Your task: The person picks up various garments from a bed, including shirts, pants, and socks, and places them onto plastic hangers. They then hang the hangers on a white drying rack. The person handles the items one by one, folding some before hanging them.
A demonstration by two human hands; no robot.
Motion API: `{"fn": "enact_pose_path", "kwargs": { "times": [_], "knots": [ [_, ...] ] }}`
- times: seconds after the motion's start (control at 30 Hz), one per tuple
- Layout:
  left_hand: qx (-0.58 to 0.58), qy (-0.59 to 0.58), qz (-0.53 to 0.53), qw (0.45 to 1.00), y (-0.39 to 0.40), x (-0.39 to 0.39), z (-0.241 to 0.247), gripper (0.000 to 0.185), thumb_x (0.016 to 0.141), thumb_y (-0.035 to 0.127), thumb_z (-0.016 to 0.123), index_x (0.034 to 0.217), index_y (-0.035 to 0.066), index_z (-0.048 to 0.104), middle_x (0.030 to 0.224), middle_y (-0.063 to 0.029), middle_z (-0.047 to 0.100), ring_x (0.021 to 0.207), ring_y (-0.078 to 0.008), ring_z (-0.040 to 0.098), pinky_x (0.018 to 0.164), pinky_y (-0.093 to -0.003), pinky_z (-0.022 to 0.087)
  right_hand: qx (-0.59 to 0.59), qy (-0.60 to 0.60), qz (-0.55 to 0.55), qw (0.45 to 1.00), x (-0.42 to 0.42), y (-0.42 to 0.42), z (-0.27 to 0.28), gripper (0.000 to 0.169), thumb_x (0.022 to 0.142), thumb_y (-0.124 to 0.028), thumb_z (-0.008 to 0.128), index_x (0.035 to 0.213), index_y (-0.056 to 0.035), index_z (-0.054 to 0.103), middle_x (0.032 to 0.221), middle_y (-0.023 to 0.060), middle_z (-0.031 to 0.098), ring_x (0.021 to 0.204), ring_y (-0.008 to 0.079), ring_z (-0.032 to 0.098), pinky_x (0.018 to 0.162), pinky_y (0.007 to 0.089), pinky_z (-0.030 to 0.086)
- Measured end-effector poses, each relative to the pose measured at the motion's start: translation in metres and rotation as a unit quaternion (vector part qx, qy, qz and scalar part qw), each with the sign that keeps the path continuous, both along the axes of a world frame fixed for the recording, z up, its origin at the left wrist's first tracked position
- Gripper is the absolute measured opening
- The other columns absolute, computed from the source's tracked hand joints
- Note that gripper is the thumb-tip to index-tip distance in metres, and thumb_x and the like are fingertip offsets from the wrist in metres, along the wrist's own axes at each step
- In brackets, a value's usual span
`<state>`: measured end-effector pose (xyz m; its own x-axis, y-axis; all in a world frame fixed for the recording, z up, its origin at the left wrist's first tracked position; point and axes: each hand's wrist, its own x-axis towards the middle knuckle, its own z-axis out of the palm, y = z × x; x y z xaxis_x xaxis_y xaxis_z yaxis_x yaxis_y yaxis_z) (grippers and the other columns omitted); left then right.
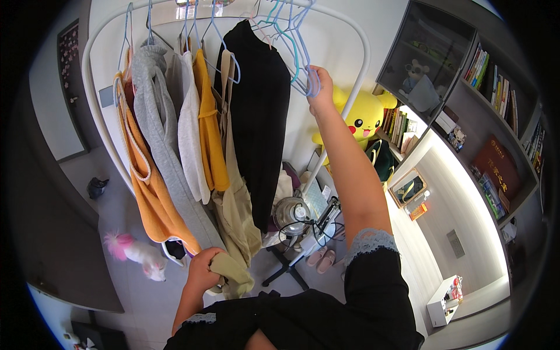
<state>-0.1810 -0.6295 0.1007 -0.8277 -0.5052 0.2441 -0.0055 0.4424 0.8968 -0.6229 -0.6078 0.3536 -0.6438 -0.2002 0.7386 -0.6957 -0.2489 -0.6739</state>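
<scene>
My left hand (204, 267) grips a bunched khaki garment (234, 272) low in front of me. My right hand (321, 91) is raised at the right end of a white clothes rack (365, 52), fingers around the ends of several blue plastic hangers (302, 48). Those hangers bear no clothes. A black top (258, 105) hangs just left of them. Farther left on the rail are beige trousers (236, 210), a mustard garment (211, 131), a white garment (189, 131), a grey hooded sweatshirt (162, 118) and an orange garment (153, 205) with a white cord.
A white dog (146, 259) with a pink tail stands on the floor at left. Beneath the rack are a fan (292, 214) and pink slippers (324, 261). A yellow plush toy (365, 113) sits behind my right arm, beside a shelving unit (490, 96) and a lit desk (413, 236).
</scene>
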Motion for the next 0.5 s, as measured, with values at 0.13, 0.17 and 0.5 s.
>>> {"fn": "enact_pose_path", "kwargs": {
  "times": [0.13, 0.17, 0.5],
  "knots": [
    [-0.008, -0.006, -0.005, 1.000, 0.000, -0.002, -0.001, 0.030, 0.065, -0.002, 0.061, 0.094, 0.005, 0.065, 0.088, -0.0120, 0.067, 0.084, -0.0287, 0.066, 0.074, -0.0329, 0.051, -0.010, 0.220, -0.141, 0.965, 0.002, 0.000, -0.025, 0.019, 0.094, -0.013, 0.050, 0.106, 0.0000, 0.057, 0.078, 0.0176, 0.063, 0.072, 0.0331, 0.062, 0.065, 0.0389, 0.048],
    [-0.011, -0.006, -0.008, 1.000, 0.000, -0.003, 0.000, 0.029, 0.066, -0.001, 0.061, 0.094, 0.005, 0.065, 0.088, -0.0119, 0.067, 0.083, -0.0284, 0.066, 0.074, -0.0330, 0.051, 0.003, 0.220, -0.151, 0.964, 0.003, 0.001, -0.032, 0.018, 0.093, -0.011, 0.050, 0.105, 0.0001, 0.057, 0.079, 0.0201, 0.063, 0.075, 0.0364, 0.062, 0.067, 0.0410, 0.048],
    [0.002, -0.001, -0.016, 1.000, 0.003, -0.002, -0.003, 0.027, 0.068, 0.000, 0.063, 0.094, 0.006, 0.066, 0.088, -0.0117, 0.067, 0.083, -0.0270, 0.067, 0.074, -0.0327, 0.051, 0.048, 0.257, -0.265, 0.928, 0.017, 0.032, -0.088, 0.017, 0.091, -0.009, 0.053, 0.102, 0.0001, 0.062, 0.085, 0.0206, 0.066, 0.076, 0.0393, 0.060, 0.072, 0.0476, 0.047]
  ]
}}
